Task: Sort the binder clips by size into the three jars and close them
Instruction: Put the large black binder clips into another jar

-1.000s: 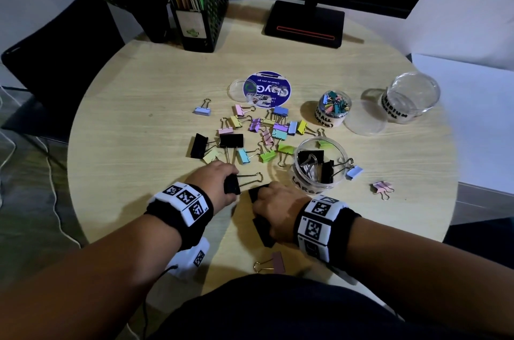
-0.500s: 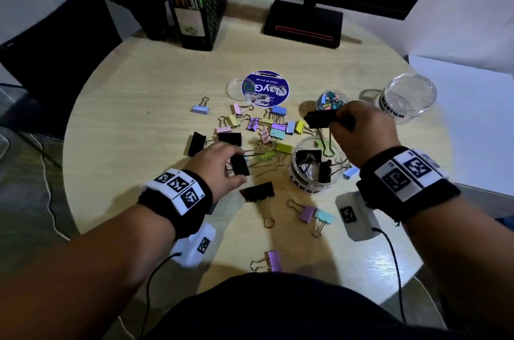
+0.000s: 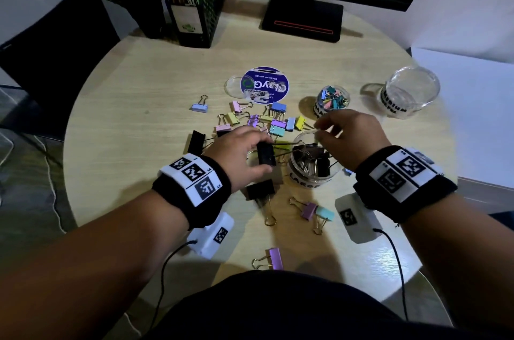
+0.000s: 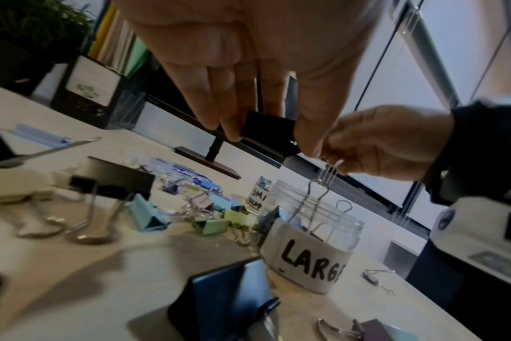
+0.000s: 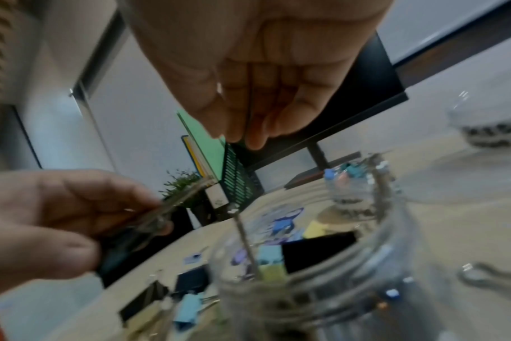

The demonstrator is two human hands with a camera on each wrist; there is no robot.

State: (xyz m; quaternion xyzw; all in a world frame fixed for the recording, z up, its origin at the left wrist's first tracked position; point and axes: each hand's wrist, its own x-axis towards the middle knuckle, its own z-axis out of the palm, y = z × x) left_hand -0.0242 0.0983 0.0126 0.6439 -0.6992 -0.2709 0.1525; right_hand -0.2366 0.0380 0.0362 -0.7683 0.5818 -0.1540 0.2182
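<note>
1. Holding a large black binder clip point(image 3: 266, 154) above the surface point(image 3: 139, 144), the left hand point(image 3: 239, 157) is pinching its body between thumb and fingers; this grip is closed round the clip, just at 9 o'clock of the jar labelled LARGE point(image 3: 310, 170).
2. Hovering over that jar's mouth, the right hand point(image 3: 349, 137) is showing loosely curled fingers with nothing in its grip; wire handles of black clips are standing up from the jar beneath it.
3. Lying at 11 o'clock of the LARGE jar, a cluster of pastel clips point(image 3: 274, 122) is remaining unsorted.
4. Standing at 12 o'clock, the small jar point(image 3: 332, 101) is holding coloured clips; the medium jar point(image 3: 409, 94) is sitting at 2 o'clock.
5. Resting at 7 o'clock, another black clip point(image 3: 260, 190) is lying on the surface.
</note>
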